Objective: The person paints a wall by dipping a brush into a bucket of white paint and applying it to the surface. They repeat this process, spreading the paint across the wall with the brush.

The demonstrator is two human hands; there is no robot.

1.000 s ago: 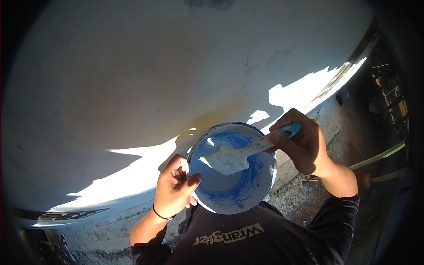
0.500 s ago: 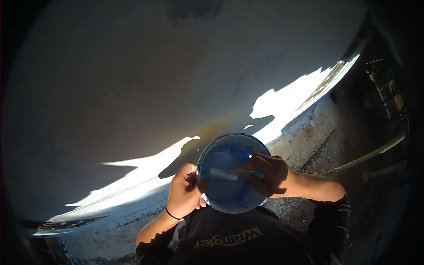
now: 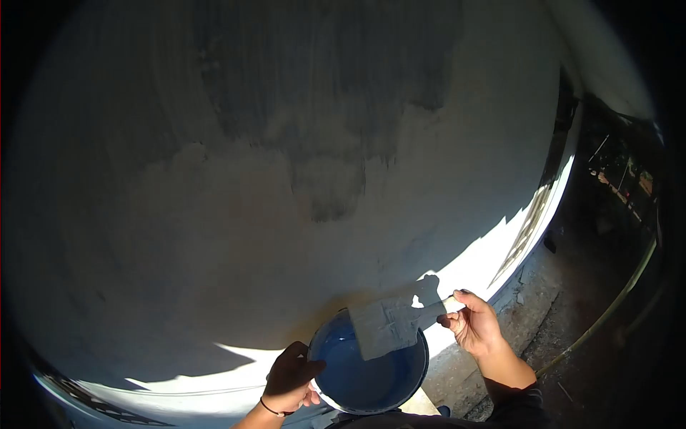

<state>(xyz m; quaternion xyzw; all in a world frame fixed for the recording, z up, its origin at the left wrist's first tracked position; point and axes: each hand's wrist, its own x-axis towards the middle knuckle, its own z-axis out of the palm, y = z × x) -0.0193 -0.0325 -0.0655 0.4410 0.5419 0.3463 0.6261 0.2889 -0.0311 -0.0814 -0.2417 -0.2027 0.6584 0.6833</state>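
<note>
My left hand (image 3: 291, 379) is closed on the left rim of a blue bucket (image 3: 423, 365), thumb over the edge, with a dark band around the wrist. Pale liquid paint (image 3: 357, 372) lies inside. To the right, my right hand (image 3: 475, 325) grips the light handle of a wide, flat paintbrush (image 3: 389, 325). Its broad grey head, coated with paint, slants over the bucket's upper right rim and hides part of it. Behind both stands a pale wall (image 3: 214, 236), with darker streaked patches (image 3: 329, 179) running down from the top.
Bright sunlight (image 3: 464, 261) falls across the low part of the wall. A rough concrete ledge (image 3: 529, 300) runs along its foot at right. Farther right, a long thin pole (image 3: 607, 311) slants above dark ground.
My right hand has drawn the paintbrush up out of the bucket and moved right. The view has tilted up, showing more of the streaked wall; the bucket sits lower in view, still held by my left hand.
</note>
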